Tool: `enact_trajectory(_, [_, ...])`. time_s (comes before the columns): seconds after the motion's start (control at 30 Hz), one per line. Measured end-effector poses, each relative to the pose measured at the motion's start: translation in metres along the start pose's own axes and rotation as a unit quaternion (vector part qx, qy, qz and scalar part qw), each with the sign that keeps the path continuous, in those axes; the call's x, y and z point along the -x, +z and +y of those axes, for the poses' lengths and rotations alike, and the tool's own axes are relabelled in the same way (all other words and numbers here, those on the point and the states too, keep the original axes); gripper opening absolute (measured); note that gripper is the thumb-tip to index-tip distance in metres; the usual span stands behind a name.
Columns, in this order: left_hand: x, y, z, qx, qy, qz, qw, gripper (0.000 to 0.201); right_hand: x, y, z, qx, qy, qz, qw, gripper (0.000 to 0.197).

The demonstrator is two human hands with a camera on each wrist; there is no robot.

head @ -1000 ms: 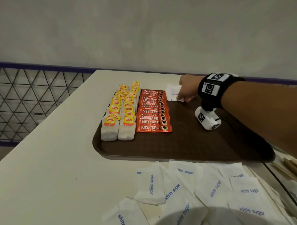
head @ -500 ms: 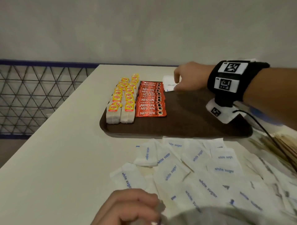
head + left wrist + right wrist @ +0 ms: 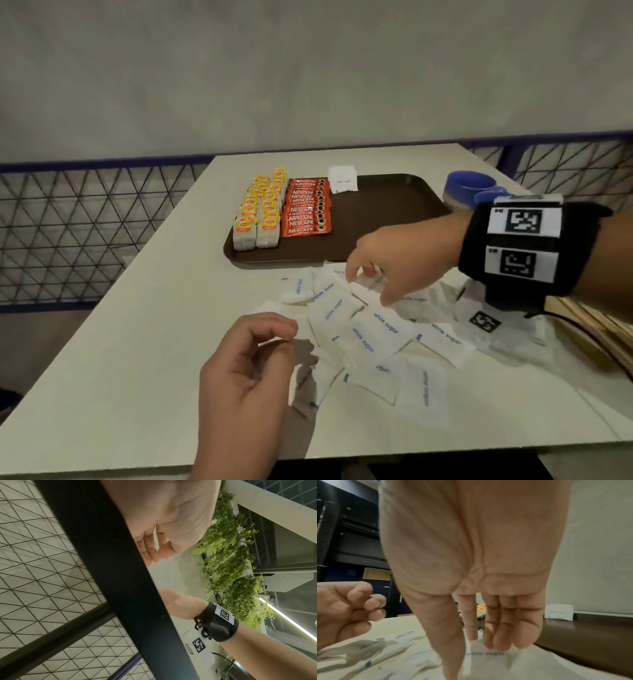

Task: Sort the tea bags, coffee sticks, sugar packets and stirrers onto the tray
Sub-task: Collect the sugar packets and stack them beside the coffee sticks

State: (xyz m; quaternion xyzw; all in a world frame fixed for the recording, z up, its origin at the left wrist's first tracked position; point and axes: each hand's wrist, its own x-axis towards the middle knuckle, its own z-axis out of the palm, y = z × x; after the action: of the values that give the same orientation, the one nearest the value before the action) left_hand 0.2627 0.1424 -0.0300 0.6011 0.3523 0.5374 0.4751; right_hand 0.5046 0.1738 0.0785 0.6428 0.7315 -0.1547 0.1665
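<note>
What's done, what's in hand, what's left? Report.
Done: tea bags and coffee sticks lined up on the tray, with a few sugar packets at its far edge. In hand: right hand reaching into the loose sugar packets. Left: that pile, and the stirrers.

Blue bowl [image 3: 471, 185], mesh railing [image 3: 85, 233]

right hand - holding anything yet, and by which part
The right hand has its fingers down on a sugar packet in the pile; a closed hold cannot be told.
</note>
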Motion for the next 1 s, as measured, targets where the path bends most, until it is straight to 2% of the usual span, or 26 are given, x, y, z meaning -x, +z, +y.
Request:
enact_trajectory(0.1, [0.002,-0.001,0.009,-0.015,-0.010,-0.015,1.000,0.035,0.001,0.011,0.002,-0.017,0.006,0.030,0.999,0.046])
enact_trajectory(0.27, [0.005,0.003,0.020,-0.045,0.011,-0.037,0.998,0.033,0.002,0.020,0.000,-0.014,-0.005,0.101,0.995,0.029])
enact_trajectory(0.4, [0.007,0.004,0.021,-0.094,0.052,-0.063,0.992,0.037,0.003,0.024,-0.003,-0.006,-0.010,0.099,0.995,0.023])
enact_trajectory(0.47, [0.007,0.003,0.019,-0.158,0.104,-0.083,0.978,0.038,0.003,0.026,-0.005,-0.031,-0.017,0.109,0.993,0.018])
enact_trajectory(0.6, [0.012,0.007,0.018,-0.280,0.182,-0.158,0.929,0.022,0.009,0.022,-0.007,-0.061,-0.030,0.170,0.983,0.012])
enact_trajectory(0.67, [0.014,0.011,0.017,-0.330,0.201,-0.185,0.904,0.014,0.015,0.015,-0.008,-0.080,-0.033,0.192,0.978,0.011])
enact_trajectory(0.73, [0.015,0.012,0.015,-0.362,0.200,-0.197,0.889,0.014,0.024,0.006,-0.011,-0.144,-0.031,0.203,0.968,0.006])
enact_trajectory(0.83, [0.015,0.013,0.014,-0.402,0.188,-0.212,0.871,0.017,0.037,0.000,-0.013,-0.284,-0.036,0.173,0.942,0.005])
enact_trajectory(0.9, [0.015,0.013,0.015,-0.420,0.187,-0.219,0.861,0.020,0.042,0.004,-0.015,-0.365,-0.028,0.098,0.925,0.006])
enact_trajectory(0.93, [0.015,0.014,0.016,-0.425,0.191,-0.219,0.857,0.020,0.041,0.010,-0.017,-0.380,-0.020,0.065,0.923,0.009])
enact_trajectory(1.0, [0.016,0.013,0.017,-0.421,0.202,-0.210,0.859,0.018,0.036,0.024,-0.021,-0.366,0.005,0.042,0.930,0.013])
